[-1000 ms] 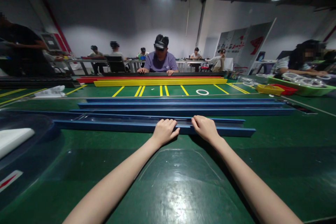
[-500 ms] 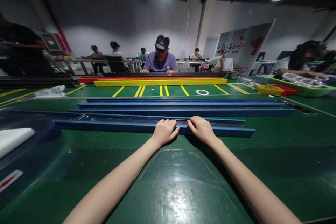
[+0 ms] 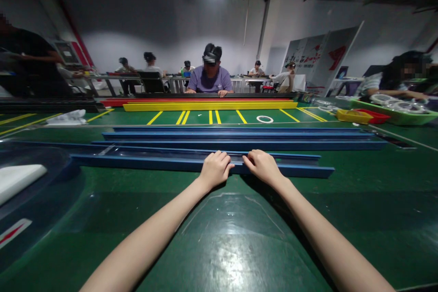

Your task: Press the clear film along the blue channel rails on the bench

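A long blue channel [image 3: 294, 171] with upright side walls lies crosswise in front of me on the green tabletop. My left hand [image 3: 216, 167] rests on its near wall, fingers curled over into the trough and thumb pointing right. Just to the right, my right hand [image 3: 263, 164] grips the same channel with bent fingers, its thumb side facing the left hand. A short gap separates the two hands. My fingertips are partly hidden, so anything small beneath them cannot be made out. A clear strip [image 3: 107, 149] shows across the channel's left part.
More blue channels [image 3: 239, 145] lie parallel behind. Farther back are a yellow channel [image 3: 208, 106], a white ring [image 3: 264, 119] and a co-worker [image 3: 210, 80] seated opposite. A green tray [image 3: 407, 117] of rings stands right; a clear-wrapped roll [image 3: 65, 200] lies left.
The view has shifted very slightly. My left hand's thumb sits a little closer against its fingers; both hands otherwise stay in place on the channel.
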Available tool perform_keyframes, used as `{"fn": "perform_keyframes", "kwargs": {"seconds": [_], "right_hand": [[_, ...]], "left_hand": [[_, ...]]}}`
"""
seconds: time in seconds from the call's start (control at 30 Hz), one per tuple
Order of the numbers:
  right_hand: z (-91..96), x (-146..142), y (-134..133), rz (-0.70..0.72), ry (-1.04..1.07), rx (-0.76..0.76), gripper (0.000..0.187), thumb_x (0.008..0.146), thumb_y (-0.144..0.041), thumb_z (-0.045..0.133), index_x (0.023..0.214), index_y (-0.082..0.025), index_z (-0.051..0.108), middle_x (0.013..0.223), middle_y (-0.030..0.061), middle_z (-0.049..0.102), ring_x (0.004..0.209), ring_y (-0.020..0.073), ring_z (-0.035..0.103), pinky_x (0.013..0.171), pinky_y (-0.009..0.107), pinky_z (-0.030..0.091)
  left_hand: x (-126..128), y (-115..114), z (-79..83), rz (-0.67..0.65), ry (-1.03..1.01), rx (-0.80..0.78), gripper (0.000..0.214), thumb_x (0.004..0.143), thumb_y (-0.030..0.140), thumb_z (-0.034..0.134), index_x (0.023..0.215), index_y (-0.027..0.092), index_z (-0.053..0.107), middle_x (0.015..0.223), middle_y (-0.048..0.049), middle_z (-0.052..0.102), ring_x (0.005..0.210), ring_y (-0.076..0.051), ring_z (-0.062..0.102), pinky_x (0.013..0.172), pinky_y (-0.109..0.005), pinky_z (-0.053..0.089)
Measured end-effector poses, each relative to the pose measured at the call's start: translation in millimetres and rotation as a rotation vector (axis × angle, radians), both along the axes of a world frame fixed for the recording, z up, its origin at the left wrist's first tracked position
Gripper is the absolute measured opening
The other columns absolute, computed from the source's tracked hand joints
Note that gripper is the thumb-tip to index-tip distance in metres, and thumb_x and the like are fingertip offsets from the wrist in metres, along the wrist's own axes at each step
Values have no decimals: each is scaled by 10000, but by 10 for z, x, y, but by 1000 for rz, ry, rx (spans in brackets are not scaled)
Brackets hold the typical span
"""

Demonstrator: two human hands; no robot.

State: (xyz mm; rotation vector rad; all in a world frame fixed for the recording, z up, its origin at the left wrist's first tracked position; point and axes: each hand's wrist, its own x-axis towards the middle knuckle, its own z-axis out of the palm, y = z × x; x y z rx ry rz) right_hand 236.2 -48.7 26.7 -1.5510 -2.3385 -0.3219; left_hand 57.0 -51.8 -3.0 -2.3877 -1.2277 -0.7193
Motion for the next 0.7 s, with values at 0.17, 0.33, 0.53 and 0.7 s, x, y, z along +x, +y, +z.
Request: {"fn": "perform_keyframes", "kwargs": {"seconds": [0.17, 0.33, 0.53, 0.7], "right_hand": [[69, 25, -22, 85, 7, -58, 377, 823, -446, 355, 656, -174, 554, 697, 38, 590, 675, 127, 523, 590, 219, 311], [98, 64, -20, 131, -20, -85, 312, 752, -463, 468, 703, -173, 573, 733, 47, 606, 706, 144, 537, 611, 219, 330], [131, 76, -9, 123, -80, -123, 232, 722, -399, 536, 750, -175, 588, 774, 49, 620, 727, 155, 555, 584, 220, 314], [154, 55, 1, 128, -141, -132, 173, 737, -340, 543, 734, -174, 593, 772, 48, 626, 719, 154, 564, 571, 226, 300]], "left_hand": [[22, -10, 41, 19, 9, -32, 162, 827, 279, 442, 730, 179, 523, 778, -55, 549, 767, -188, 474, 647, -308, 365], [37, -21, 75, 24, 4, -64, 113, 804, 248, 479, 719, 182, 513, 777, -48, 538, 760, -181, 465, 659, -290, 389], [53, -34, 105, 40, 18, -68, 109, 798, 240, 486, 707, 181, 503, 759, -44, 539, 754, -185, 469, 641, -291, 393], [65, -34, 110, 44, 31, -73, 109, 799, 232, 477, 704, 183, 499, 756, -45, 544, 752, -186, 473, 630, -295, 391]]}}
